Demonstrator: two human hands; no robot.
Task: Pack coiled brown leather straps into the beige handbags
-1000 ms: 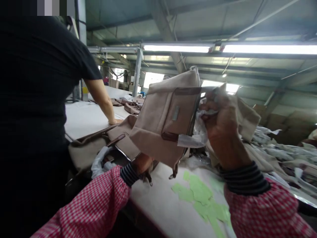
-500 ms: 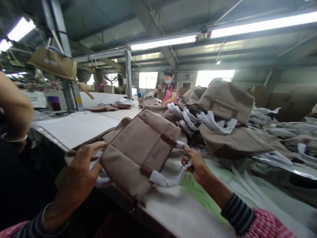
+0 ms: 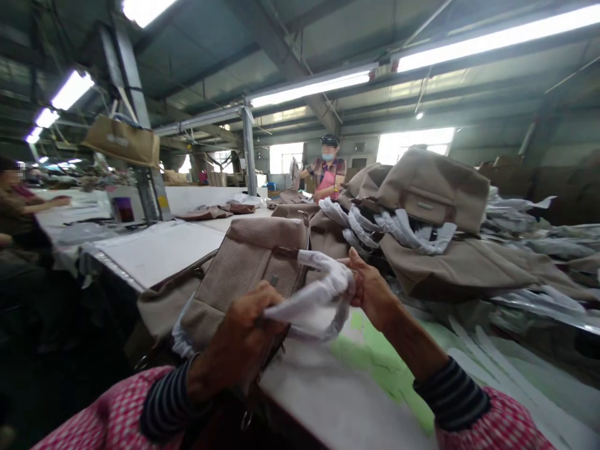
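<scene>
A taupe ribbed handbag (image 3: 253,250) leans tilted in front of me, a small metal plate on its front. One of its handles, a bag handle wrapped in white film (image 3: 323,265), is stretched toward the right. My right hand (image 3: 375,290) is closed round the far bend of this handle. On the near side, my left hand (image 3: 246,331) is closed on the white wrapping, in front of the bag's lower part. That hand is slightly blurred and covers part of the bag. Behind and left of the bag lies another taupe bag (image 3: 164,306).
Several taupe bags with wrapped handles form a pile (image 3: 431,194) on the right. A green sheet (image 3: 375,356) lies on the white table (image 3: 309,394). Across the table stands a person in a mask (image 3: 330,169). A tan bag (image 3: 124,140) hangs by a post at left.
My left hand has moved right, from the bag's left side to the wrapped handle. The bag has turned and shifted slightly left. An arm at far left has gone from view.
</scene>
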